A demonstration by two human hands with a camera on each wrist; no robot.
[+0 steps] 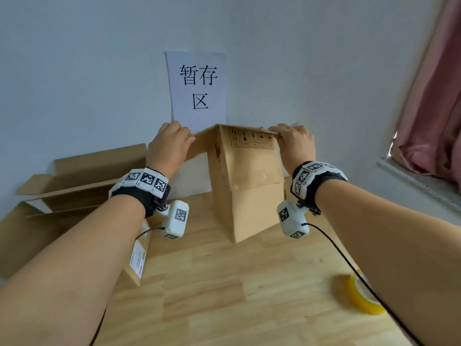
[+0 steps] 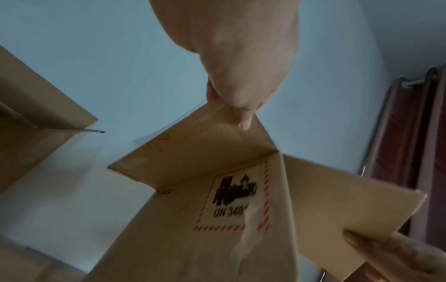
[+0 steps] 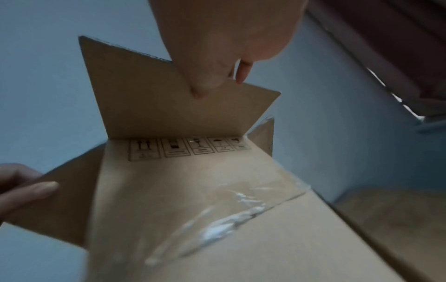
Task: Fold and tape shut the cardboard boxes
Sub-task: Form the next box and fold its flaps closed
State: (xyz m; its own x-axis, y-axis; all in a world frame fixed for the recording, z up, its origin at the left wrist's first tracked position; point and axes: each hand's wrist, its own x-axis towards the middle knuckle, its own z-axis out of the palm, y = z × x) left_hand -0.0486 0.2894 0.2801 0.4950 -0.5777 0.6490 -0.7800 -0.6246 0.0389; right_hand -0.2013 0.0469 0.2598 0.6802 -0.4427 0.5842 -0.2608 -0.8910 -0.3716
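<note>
While box (image 1: 252, 186) stands upright, both hands pinch flaps

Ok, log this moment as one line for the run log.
left hand: pinches left top flap | right hand: pinches right top flap | box: upright, top open | tape roll: on table, untouched

Head view: from above and behind both forearms, facing forward and down across the counter (image 1: 224, 283) toward the wall (image 1: 74, 71). Left wrist view: close under the left hand (image 2: 236, 57), facing up along the box (image 2: 193, 238) toward wall and ceiling. Right wrist view: close under the right hand (image 3: 229, 38), likewise upward. All three share the box top; each wrist view catches the opposite hand at its lower edge.
</note>
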